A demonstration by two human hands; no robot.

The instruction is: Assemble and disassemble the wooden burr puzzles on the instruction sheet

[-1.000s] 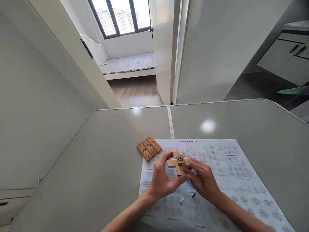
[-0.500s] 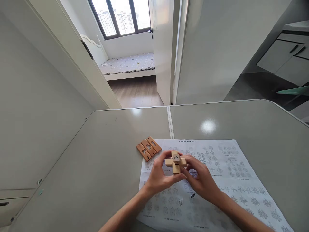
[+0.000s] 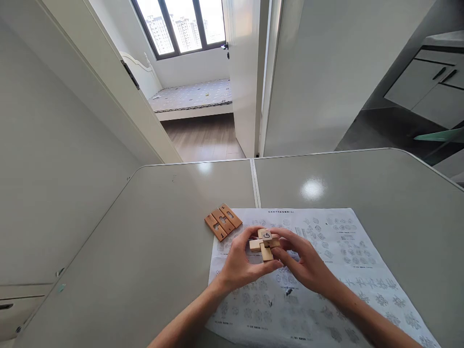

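Between my two hands is a pale wooden burr puzzle [image 3: 266,245], its bars crossing each other, with a black mark on the end of the upright bar. My left hand [image 3: 237,263] grips it from the left, thumb below and fingers behind. On the right side, my right hand [image 3: 306,263] closes its thumb and fingers on the puzzle's right bar. The fingertips behind the puzzle are partly hidden. Under the hands lies a large printed sheet [image 3: 326,270] covered in small puzzle diagrams.
Beyond my left hand, three reddish-brown slotted wooden pieces [image 3: 223,222] with numbers lie side by side, touching the sheet's corner. The grey table [image 3: 163,241] has a pale seam [image 3: 255,183]. Small dark scraps [image 3: 289,292] rest on the paper. A wall stands along the table's left.
The puzzle has tilted and turned slightly in my hands. My right thumb has shifted up against the right bar. The brown pieces and sheet have stayed in place.
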